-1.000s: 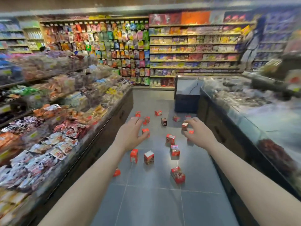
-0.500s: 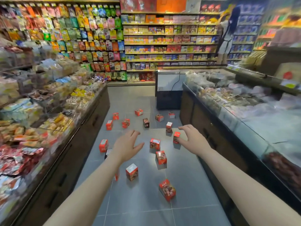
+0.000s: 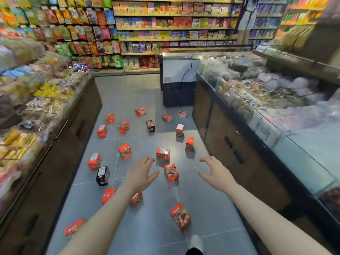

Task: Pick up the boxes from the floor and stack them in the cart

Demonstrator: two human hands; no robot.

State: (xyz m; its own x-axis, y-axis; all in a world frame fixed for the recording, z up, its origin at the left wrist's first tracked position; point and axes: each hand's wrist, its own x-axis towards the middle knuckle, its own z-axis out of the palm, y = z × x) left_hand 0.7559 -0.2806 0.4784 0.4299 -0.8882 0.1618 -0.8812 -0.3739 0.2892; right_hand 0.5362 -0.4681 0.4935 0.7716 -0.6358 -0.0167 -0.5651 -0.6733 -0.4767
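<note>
Empty hands over scattered boxes.

View advanced down aisle; hands lower, nearer boxes

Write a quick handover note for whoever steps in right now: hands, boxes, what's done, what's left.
Left hand open, holding nothing.
Right hand open, holding nothing.
Both are stretched over the boxes, a red box between them.
Red boxes and two dark ones, one near the left counter, lie scattered on the floor.
No cart in view.
Done: nothing visible.
Left: pick up every box and stack it in the cart.
</note>
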